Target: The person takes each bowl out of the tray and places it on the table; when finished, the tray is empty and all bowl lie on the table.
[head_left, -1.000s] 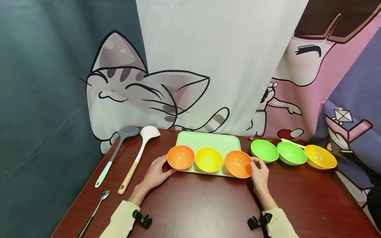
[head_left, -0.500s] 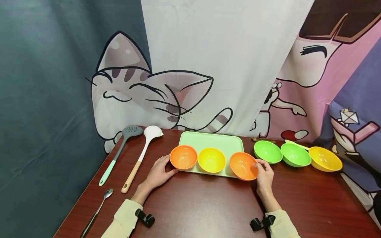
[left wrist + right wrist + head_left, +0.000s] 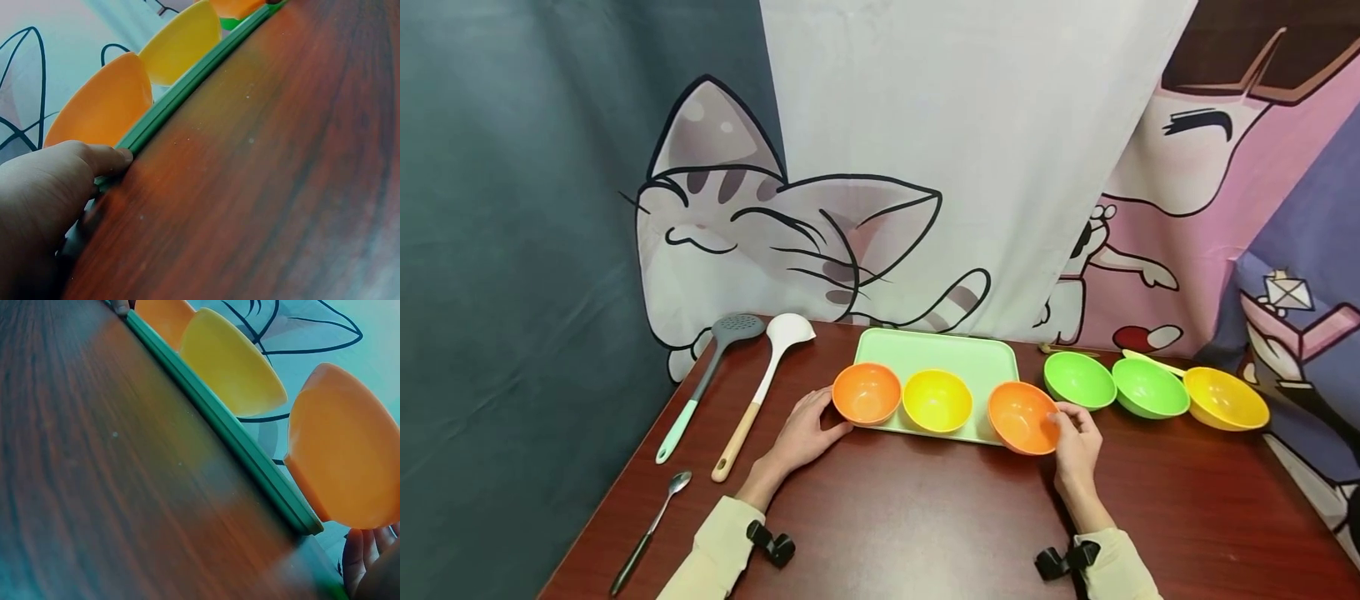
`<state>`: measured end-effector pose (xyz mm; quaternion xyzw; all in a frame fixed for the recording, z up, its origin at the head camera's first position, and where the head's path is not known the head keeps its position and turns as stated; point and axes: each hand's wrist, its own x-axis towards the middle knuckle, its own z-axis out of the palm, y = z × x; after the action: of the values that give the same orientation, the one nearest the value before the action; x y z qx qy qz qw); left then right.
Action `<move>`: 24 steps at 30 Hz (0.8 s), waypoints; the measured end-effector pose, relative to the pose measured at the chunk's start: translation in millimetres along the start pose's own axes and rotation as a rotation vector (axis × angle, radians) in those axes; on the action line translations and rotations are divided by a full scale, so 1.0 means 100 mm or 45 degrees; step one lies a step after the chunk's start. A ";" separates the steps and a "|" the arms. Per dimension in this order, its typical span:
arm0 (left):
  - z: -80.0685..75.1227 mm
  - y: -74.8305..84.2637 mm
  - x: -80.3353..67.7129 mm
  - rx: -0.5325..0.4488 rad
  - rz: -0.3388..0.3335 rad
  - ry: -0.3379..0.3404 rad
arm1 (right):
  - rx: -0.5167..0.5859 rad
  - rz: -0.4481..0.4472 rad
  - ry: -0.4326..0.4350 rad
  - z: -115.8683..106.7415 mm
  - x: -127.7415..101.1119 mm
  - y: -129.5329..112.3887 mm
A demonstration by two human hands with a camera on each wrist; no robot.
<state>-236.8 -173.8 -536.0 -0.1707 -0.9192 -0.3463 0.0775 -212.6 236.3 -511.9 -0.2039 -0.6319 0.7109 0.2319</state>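
Left hand [image 3: 801,433] pressed with straight fingers against the tray's [image 3: 936,356] near left corner; right hand [image 3: 1077,442] pinched the rim of the right orange bowl [image 3: 1022,417] — tipped, overhanging the tray's right end on the worktop [image 3: 925,517]. Likely to slip off — thin grip, slick plastic.

Smooth, slightly glossy plastic for the orange bowl [image 3: 1023,417], the yellow bowl [image 3: 937,401] and the pale green tray [image 3: 940,357]. Polished dark wood with visible grain on the table [image 3: 910,517], faintly reflective. Shiny metal on the spoon [image 3: 651,532]. Matt silicone-looking heads on the skimmer [image 3: 711,367] and the ladle [image 3: 763,375], the latter wooden-handled. Soft printed cloth as backdrop [image 3: 880,167].
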 end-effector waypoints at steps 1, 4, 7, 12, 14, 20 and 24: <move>0.01 0.01 0.00 0.000 0.003 -0.004 | 0.002 -0.003 0.006 -0.02 0.00 0.00; 0.02 0.03 0.00 -0.011 0.005 -0.015 | 0.011 0.001 0.021 -0.06 -0.02 -0.01; 0.02 0.04 0.00 -0.012 0.004 -0.011 | 0.029 0.017 0.011 -0.10 -0.03 -0.02; 0.00 0.03 0.01 -0.008 -0.009 -0.012 | 0.105 0.056 0.002 -0.15 -0.04 -0.05; -0.01 0.02 0.01 -0.005 -0.013 -0.011 | 0.138 0.057 0.002 -0.17 -0.04 -0.06; -0.02 0.00 0.02 0.002 -0.006 0.000 | 0.137 0.045 0.003 -0.19 -0.04 -0.08; -0.01 -0.01 0.02 0.009 -0.002 -0.006 | 0.127 0.057 0.014 -0.25 -0.03 -0.08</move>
<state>-238.7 -174.7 -534.9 -0.1706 -0.9208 -0.3425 0.0757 -194.8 255.1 -506.6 -0.2099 -0.5895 0.7455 0.2293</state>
